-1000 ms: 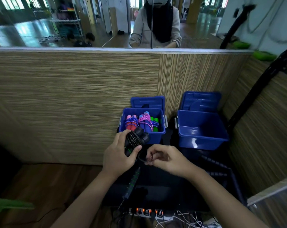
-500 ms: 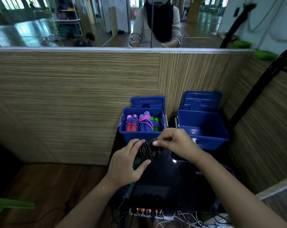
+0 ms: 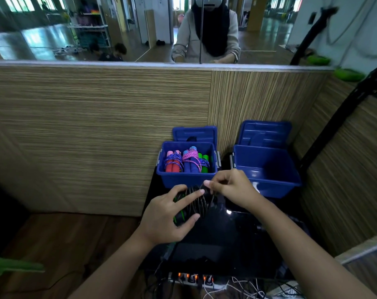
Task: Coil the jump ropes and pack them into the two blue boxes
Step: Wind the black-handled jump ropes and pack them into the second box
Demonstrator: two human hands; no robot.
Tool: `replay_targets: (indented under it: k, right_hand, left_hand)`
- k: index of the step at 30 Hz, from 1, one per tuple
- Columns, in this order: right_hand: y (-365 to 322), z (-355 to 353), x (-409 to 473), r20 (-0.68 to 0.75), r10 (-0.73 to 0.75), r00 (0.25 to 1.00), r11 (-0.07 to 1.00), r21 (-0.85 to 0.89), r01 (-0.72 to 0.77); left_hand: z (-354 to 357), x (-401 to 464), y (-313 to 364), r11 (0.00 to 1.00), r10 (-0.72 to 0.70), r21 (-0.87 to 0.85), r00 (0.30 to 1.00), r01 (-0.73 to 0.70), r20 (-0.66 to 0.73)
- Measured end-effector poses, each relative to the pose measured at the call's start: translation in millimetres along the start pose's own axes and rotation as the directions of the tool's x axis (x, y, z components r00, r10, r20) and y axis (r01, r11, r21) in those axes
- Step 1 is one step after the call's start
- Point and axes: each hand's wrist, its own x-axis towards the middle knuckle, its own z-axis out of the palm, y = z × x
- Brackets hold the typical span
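Observation:
My left hand grips the black handles of a black jump rope, its cord wound round them in several turns. My right hand pinches the cord at the top of that bundle, just in front of the left blue box. That box holds coiled ropes with red, blue and green handles. The right blue box stands open beside it with nothing visible inside. Each box's lid stands up behind it.
Both boxes sit on a dark glossy surface against a wood-grain wall. A power strip with lit switches and white cables lies at the near edge. A black slanted bar rises on the right. A mirror above shows a person.
My right hand rose from below the bundle to its top, carrying the cord round the handles. Both hands and the bundle shifted right and nearer the left box.

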Motion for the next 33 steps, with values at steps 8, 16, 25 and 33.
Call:
replay_targets:
  k: [8,16,25,33]
  right_hand:
    - [6.1,-9.7,-4.5,0.255,-0.006,0.967,0.963,0.261,-0.062]
    - [4.5,-7.2,-9.0,0.352,0.032,0.935,0.903,0.390,-0.178]
    - [15.8,17.1,-2.0,-0.003,0.077,0.997,0.973,0.221,-0.074]
    - [16.3,33.7,-10.7,-0.256,-0.039,0.966,0.999,-0.015,0.036]
  left_hand:
    - [-0.9,-2.8,-2.9,0.993,0.006,-0.120,1.000,-0.008,-0.017]
    - [-2.1,-6.2,-1.1,0.967,-0.010,-0.253,0.998,0.026,0.068]
    - [8.8,15.1,14.3,0.947,-0.295,-0.130,0.955,0.294,0.008]
    - [8.9,17.5,7.3,0.923,-0.360,-0.185,0.927,0.338,-0.103]
